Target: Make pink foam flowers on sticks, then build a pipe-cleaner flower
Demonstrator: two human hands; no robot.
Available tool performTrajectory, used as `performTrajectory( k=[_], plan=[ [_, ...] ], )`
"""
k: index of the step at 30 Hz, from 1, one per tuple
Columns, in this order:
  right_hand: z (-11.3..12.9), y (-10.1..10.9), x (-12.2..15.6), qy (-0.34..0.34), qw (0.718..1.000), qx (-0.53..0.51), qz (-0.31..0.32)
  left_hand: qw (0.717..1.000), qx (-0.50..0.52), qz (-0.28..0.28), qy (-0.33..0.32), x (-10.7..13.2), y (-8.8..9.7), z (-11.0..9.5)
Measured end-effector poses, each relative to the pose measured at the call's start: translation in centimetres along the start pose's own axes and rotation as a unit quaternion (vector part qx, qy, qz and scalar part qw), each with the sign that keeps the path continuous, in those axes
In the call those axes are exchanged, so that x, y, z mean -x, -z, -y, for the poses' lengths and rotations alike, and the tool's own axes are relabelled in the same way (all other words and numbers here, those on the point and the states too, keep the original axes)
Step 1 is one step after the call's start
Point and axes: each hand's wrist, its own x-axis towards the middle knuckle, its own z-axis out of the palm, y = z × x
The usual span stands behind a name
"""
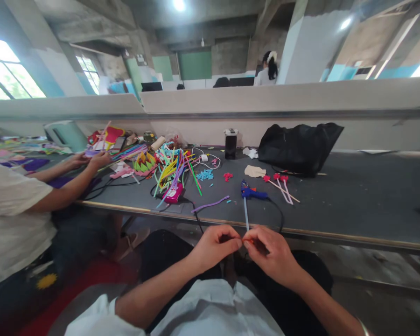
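Observation:
My left hand (217,247) and my right hand (271,254) meet fingertip to fingertip above my lap, just off the table's front edge. Both are closed in a pinch. A small orange piece (249,241) shows at my right fingertips; its kind is too small to tell. What my left fingertips pinch is hidden. Just beyond them on the table lies a blue glue gun (254,192), with a pale glue stick (246,214) pointing towards me. To its right rest several sticks with red tops (283,186).
Left of the glue gun lie a purple pipe cleaner (210,204), small blue pieces (205,175), red pieces (227,176) and a heap of coloured pipe cleaners (177,170). A black bag (297,149) stands behind. At left, a co-worker's hands (98,159) hold something purple. Cables cross the table edge.

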Motion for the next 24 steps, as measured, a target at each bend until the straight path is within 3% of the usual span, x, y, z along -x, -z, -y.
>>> performTrajectory(
  k=[5,9,12,16,20,22,24],
  plan=[
    [1.7,-1.6,1.9,0.01,0.998,-0.007,-0.062,0.998,-0.007,0.003,-0.061,2.6,-0.3,0.0],
    [1.9,-1.7,1.5,-0.022,0.997,-0.069,0.021,0.996,-0.044,0.017,-0.074,3.5,0.6,0.2],
    [0.3,-1.4,0.1,-0.073,0.993,-0.072,0.049,0.985,-0.142,-0.005,-0.098,2.7,2.1,1.0],
    [-3.9,-1.7,-2.7,-0.112,0.993,-0.013,0.036,0.938,-0.317,-0.085,-0.113,-0.3,5.0,2.8],
    [-8.6,-3.1,-6.3,-0.098,0.991,0.048,0.082,0.843,-0.52,-0.123,-0.059,-3.8,7.7,4.2],
    [-10.5,-4.0,-8.2,-0.102,0.989,0.058,0.091,0.809,-0.575,-0.116,-0.036,-4.9,9.0,4.5],
    [-12.2,-4.9,-9.8,-0.107,0.986,0.071,0.106,0.801,-0.584,-0.129,-0.022,-5.4,10.3,4.6]
  ],
)
